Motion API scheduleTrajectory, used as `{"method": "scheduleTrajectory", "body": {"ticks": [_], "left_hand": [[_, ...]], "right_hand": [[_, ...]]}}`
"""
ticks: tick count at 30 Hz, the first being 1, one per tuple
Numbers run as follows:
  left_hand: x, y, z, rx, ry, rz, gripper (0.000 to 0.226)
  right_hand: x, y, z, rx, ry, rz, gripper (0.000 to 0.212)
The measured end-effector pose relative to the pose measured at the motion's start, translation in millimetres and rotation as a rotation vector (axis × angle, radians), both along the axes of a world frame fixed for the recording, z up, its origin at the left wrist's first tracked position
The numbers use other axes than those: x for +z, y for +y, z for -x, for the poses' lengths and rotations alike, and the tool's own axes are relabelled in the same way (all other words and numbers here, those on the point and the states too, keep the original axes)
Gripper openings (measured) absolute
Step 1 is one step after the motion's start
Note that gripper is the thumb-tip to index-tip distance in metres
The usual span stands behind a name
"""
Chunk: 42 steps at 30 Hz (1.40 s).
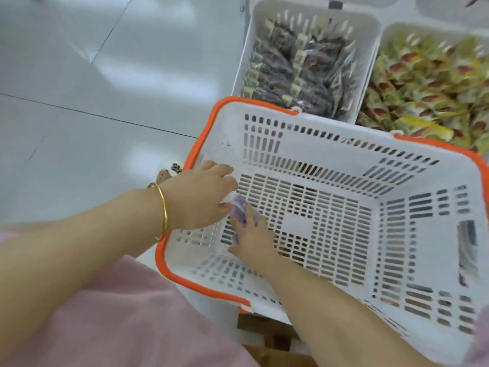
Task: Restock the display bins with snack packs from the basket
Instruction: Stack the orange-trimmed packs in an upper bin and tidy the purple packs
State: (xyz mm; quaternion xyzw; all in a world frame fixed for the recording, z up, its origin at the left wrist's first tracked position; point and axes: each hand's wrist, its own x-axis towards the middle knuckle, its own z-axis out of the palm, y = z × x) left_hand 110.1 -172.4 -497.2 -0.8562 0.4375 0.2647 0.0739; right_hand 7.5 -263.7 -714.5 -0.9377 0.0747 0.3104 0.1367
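Observation:
A white slotted basket (330, 152) with an orange rim sits in front of me. Both hands reach into its left corner. A small purple snack pack (239, 209) lies there between them. My left hand (201, 197), with a gold bangle on the wrist, holds the pack's upper end with curled fingers. My right hand (252, 238) comes from below and grips the pack's lower part; the fingers hide most of it. Behind the basket stand two white display bins: one (367, 49) holds dark purple packs, the other (386, 30) green and yellow packs.
Pale floor tiles (92, 102) spread to the left of the bins. My pink clothing (119, 327) fills the lower left. A brown wooden support (267, 329) shows under the basket's near edge. Another pack (467, 250) shows through the basket's right wall.

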Motion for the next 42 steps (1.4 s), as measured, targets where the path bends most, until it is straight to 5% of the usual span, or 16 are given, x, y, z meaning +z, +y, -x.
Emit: {"method": "scheduleTrajectory", "body": {"ticks": [9,16,24,29,36,42], "left_hand": [[2.1,-11.6,-9.1,0.010,0.024,0.025,0.042],[12.7,-42.2,1.2,-0.036,0.053,0.006,0.043],[8.8,-74.4,28.0,-0.014,0.094,0.074,0.044],[17.0,-81.7,39.1,0.062,0.087,0.174,0.048],[52.8,-80.0,46.1,0.343,0.046,0.537,0.051],[69.0,-77.8,56.1,0.574,0.285,0.742,0.051]], "right_hand": [[6.7,-39.3,1.1,0.018,-0.212,-0.053,0.056],[45.9,-84.9,33.7,-0.693,-0.325,-0.862,0.031],[88.3,-119.2,78.0,-1.170,-0.290,-1.306,0.050],[117.0,-126.3,88.3,-1.175,-0.338,-1.612,0.046],[193.8,-143.8,68.0,-1.015,-0.534,-1.680,0.046],[229.7,-140.1,59.4,-0.810,-0.499,-1.726,0.053]]}}
